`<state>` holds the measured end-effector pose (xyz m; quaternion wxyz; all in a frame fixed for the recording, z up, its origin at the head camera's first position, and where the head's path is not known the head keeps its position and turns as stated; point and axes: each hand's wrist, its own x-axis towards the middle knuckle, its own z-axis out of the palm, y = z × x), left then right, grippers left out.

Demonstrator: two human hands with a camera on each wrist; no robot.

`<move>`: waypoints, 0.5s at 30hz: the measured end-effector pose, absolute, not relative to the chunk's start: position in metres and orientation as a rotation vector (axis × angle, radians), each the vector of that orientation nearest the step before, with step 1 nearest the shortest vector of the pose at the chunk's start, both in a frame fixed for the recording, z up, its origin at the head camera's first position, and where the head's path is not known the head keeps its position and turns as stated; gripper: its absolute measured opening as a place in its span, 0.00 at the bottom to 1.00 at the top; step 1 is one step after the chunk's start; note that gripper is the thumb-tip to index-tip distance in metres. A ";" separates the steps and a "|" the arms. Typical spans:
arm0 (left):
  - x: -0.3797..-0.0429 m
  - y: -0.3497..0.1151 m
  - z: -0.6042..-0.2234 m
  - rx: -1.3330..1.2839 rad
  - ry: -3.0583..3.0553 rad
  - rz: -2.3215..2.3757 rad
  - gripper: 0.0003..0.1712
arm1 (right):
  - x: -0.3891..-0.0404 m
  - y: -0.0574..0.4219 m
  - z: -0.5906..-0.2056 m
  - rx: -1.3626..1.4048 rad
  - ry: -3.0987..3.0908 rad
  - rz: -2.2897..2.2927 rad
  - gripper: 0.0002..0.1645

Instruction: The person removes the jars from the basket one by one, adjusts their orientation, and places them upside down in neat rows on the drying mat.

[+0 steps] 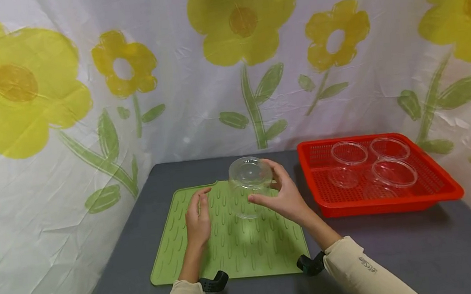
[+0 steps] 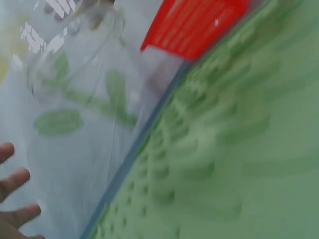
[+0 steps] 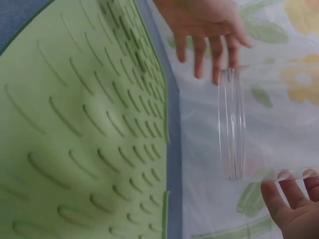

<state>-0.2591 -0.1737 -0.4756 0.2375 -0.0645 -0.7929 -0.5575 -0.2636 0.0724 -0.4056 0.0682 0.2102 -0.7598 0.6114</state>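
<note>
A clear plastic jar (image 1: 242, 201) is in my right hand (image 1: 283, 195), above the green mat (image 1: 229, 250). The thumb lies across its near side and the fingers reach round the right. In the right wrist view, the fingertips (image 3: 294, 191) press on its see-through wall, and its ridged rim (image 3: 232, 124) faces the mat side. My left hand (image 1: 197, 220) is held to the left of the jar, fingers extended and holding nothing. The left wrist view has some left fingers (image 2: 22, 215) at its edge and the jar (image 2: 75, 52) faintly at upper left.
A red perforated basket (image 1: 321, 205) stands at the right of the dark grey table (image 1: 121, 293). Inside it are three clear round containers (image 1: 395, 173) with their rims upward. A flower-printed curtain (image 1: 184, 114) hangs behind and along the sides.
</note>
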 end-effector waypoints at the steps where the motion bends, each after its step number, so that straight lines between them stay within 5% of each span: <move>1: -0.259 -0.180 -0.479 -0.124 -2.197 -1.516 0.23 | -0.264 0.068 -0.406 0.634 -2.296 1.841 0.54; 7: -0.254 -0.207 -0.491 0.221 -2.500 -1.204 0.23 | -0.271 0.048 -0.406 0.630 -2.328 1.824 0.55; 15: -0.238 -0.231 -0.503 0.446 -2.807 -0.967 0.41 | -0.282 0.029 -0.410 0.620 -2.343 1.833 0.56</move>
